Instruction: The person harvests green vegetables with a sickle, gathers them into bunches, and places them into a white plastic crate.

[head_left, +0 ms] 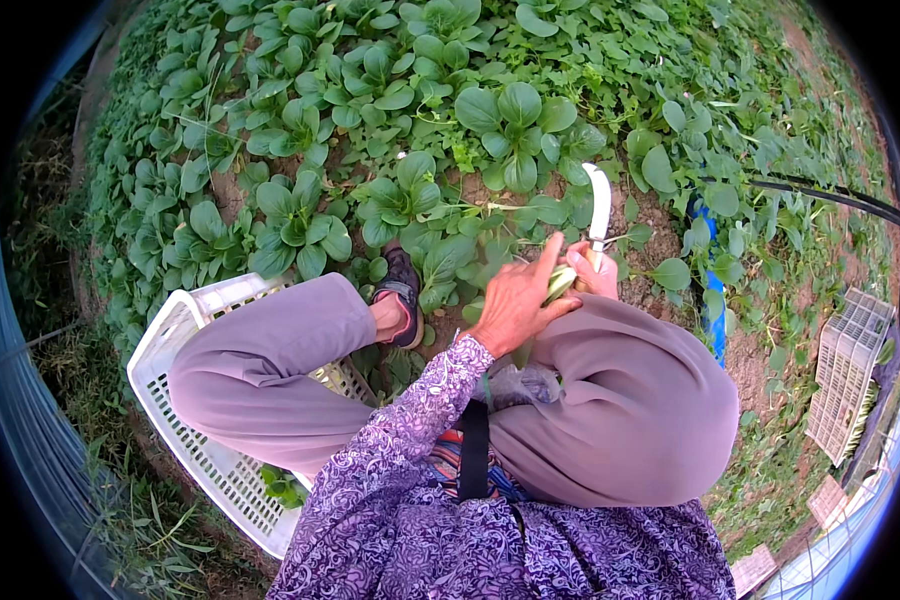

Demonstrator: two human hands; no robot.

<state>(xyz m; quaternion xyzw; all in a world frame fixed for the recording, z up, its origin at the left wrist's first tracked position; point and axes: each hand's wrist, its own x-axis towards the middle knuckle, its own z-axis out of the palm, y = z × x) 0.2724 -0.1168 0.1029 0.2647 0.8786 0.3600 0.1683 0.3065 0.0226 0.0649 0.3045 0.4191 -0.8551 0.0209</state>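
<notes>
Nearest to the camera is the purple patterned sleeve, and the person squats with grey trousers over a white plastic crate [185,420] that lies on the ground at the left. The left hand [515,300] is clenched around a small pale green vegetable [560,283], held just above the knee. The right hand [595,275] grasps a knife [599,205] with its white blade pointing upward, touching the vegetable. As I judge it, this one plant is already cut from the soil and is being trimmed; very little green shows in the crate, so most of the picking is left. Beyond the hands many leafy plants [510,130] stand in the soil bed. Farther right lie a black hose [820,195] and another crate [845,375].
</notes>
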